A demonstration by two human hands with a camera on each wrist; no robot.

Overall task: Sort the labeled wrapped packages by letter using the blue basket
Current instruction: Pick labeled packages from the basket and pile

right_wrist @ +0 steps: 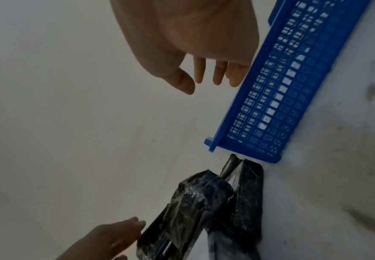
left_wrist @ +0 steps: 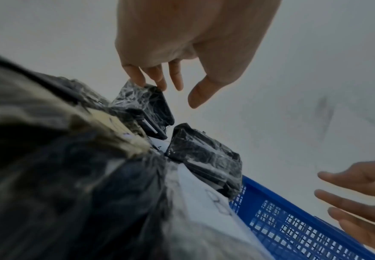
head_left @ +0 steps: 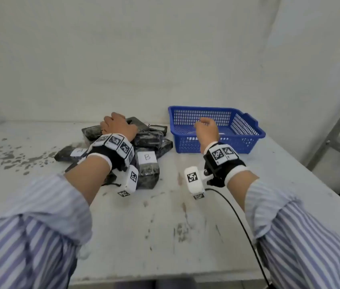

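A pile of black film-wrapped packages [head_left: 148, 140] with white labels lies at the table's middle. The nearest one reads B [head_left: 147, 157]. My left hand [head_left: 117, 125] reaches over the far part of the pile. In the left wrist view its straight fingertips [left_wrist: 137, 79] touch the top end of one package [left_wrist: 146, 107], with the thumb held apart. The blue mesh basket [head_left: 217, 108] stands right of the pile. My right hand [head_left: 205, 128] hovers over the basket's near rim [right_wrist: 255, 84], fingers relaxed and holding nothing [right_wrist: 202, 84].
The white tabletop [head_left: 144, 215] is worn, with chipped paint at the left [head_left: 8, 159]. A white wall runs close behind. A grey metal frame [head_left: 335, 132] stands beyond the table's right edge. A black cable [head_left: 237, 215] trails from my right wrist.
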